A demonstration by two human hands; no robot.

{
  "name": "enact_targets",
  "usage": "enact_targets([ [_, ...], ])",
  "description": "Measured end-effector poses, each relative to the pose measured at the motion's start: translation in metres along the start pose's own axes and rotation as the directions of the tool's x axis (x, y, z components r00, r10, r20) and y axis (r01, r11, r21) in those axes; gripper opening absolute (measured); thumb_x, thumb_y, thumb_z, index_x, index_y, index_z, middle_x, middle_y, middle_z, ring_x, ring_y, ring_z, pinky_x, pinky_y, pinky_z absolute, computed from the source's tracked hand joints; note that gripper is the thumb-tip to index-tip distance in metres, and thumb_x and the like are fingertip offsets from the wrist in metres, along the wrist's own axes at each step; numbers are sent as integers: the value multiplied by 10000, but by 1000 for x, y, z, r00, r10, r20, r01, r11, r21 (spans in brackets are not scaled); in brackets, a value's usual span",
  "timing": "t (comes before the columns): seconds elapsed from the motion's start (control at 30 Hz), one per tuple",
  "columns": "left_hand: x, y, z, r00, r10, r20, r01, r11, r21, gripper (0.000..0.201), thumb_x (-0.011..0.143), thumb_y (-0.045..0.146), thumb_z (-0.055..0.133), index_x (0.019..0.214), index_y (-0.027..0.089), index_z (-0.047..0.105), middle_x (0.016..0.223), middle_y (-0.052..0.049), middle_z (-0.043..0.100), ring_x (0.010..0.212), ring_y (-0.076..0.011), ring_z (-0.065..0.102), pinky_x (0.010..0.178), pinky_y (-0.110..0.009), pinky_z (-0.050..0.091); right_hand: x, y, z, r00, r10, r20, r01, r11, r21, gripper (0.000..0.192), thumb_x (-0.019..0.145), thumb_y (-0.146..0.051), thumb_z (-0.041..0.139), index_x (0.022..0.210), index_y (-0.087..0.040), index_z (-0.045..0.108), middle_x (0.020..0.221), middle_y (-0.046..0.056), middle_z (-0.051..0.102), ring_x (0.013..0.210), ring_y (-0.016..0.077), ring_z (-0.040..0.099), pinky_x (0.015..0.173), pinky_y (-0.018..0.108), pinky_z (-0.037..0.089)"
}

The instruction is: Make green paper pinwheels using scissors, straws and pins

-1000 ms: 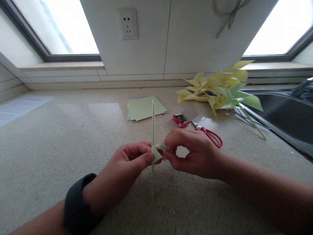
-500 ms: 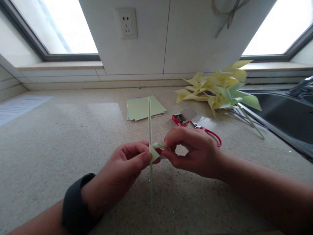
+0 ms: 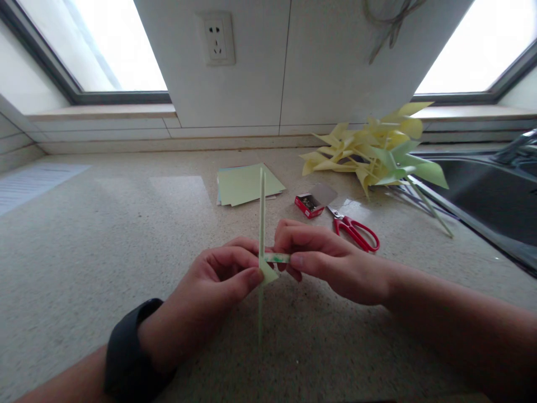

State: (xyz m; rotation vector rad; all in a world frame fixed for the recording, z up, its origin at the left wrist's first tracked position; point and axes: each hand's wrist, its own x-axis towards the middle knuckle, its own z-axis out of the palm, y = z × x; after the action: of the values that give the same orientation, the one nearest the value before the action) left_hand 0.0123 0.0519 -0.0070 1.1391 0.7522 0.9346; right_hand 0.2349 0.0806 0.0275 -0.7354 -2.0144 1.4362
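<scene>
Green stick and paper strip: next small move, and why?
Probably press the strip flat against the green stick. The right hand holds it taut sideways at the stick, where the left hand pinches the folded paper corner; its end looks loose.

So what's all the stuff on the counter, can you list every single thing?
Thin pale green stick: one, upright between both hands.
Small green paper strip: one, pinched at the stick.
Flat green paper sheets: small stack, mid-counter.
Small red pin box: one, open, beside the sheets.
Red-handled scissors: one, right of the box.
Yellow and green paper pinwheels: pile, far right.
White wall socket: one, above.
Dark sink: one, right edge.
Speckled counter: one.
Black wristband: one, left wrist.
Left hand, right hand: two.
</scene>
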Motion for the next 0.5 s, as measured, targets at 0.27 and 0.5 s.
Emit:
enact_targets([
  [0.27, -2, 0, 0, 999, 31, 41, -32, 999, 32, 157, 830, 379, 800, 741, 252, 777, 1024, -13, 615, 996, -204, 577, 910, -308, 407, 0, -2, 0, 999, 15, 39, -16, 1000, 8, 110, 820, -133, 513, 783, -168, 611, 878, 15, 558, 831, 150, 589, 777, 313, 472],
  [0.5, -3, -1, 0, 999, 9, 36, -9, 1000, -7, 130, 836, 370, 794, 765, 261, 786, 1052, -11, 610, 1019, -204, 572, 951, -316, 400, 0, 0, 0, 999, -1, 44, -1, 999, 38, 127, 810, -106, 495, 800, -175, 601, 883, 18, 585, 844, 152, 603, 797, 319, 482],
])
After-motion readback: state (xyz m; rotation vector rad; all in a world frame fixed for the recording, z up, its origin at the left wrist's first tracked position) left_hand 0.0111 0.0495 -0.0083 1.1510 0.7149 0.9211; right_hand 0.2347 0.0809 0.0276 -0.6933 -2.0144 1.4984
